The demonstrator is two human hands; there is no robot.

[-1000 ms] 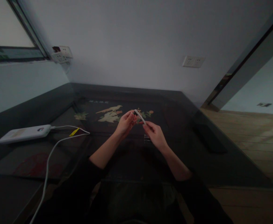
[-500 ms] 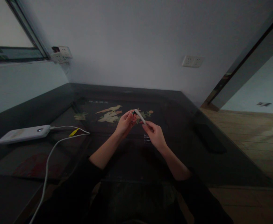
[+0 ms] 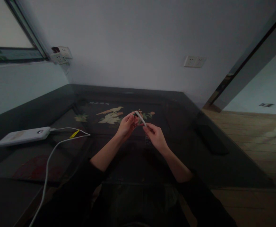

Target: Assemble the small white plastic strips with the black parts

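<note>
My left hand (image 3: pixel 126 125) is closed, its fingertips pinching a small dark object (image 3: pixel 135 114) that is mostly hidden and too small to name. A slim, pale stick-like piece (image 3: pixel 141 118) runs between the hands. Its lower end is gripped by the fingers of my right hand (image 3: pixel 156 136), while its upper end meets the dark object at my left fingertips. Both hands are above the dark table. Just left of my right palm, a small dark item with shiny lines (image 3: pixel 147 140) lies on the tabletop, partly covered by the hand.
A white power bank (image 3: pixel 25 136) lies at the left, with a white cable (image 3: pixel 47 167) running toward me and a yellow tag (image 3: pixel 74 134) on it. A flat black object (image 3: pixel 211 139) rests on the right. The dark table (image 3: pixel 175 108) has inlaid birds and flowers.
The pale stick has turned slightly, so it looks narrower now. Both hands stay almost in the same place.
</note>
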